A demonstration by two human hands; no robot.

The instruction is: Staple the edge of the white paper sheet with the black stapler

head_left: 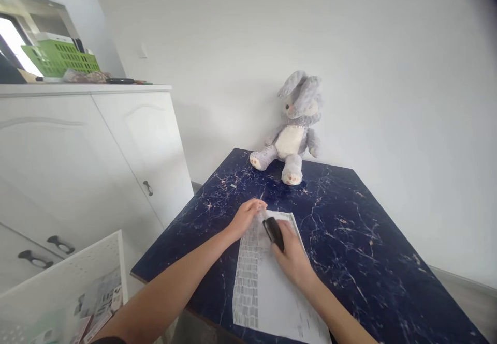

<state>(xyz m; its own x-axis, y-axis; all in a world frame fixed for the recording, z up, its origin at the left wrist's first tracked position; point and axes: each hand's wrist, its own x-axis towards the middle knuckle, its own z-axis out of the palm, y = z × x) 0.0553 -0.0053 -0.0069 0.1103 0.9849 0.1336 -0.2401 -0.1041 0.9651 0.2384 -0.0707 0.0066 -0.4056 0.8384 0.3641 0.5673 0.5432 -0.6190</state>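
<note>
At centre frame the dark blue counter (368,240) carries a printed paper (267,292). The left hand (244,217) lies flat on its top corner. The right hand (293,258) has its fingers closed around a black tool (273,230), probably a stapler. The corner seems to be in work and needs steady pressing. At lower left a white bin (77,266) holds cards.

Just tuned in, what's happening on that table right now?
A person works at the dark blue marble-pattern table. The right hand grips a small black tool, possibly a stapler, at the top edge of the white printed paper sheets. The left hand rests its fingers on the sheets' top left corner; whether it pinches them is unclear. A grey plush rabbit sits at the table's far edge.
</note>
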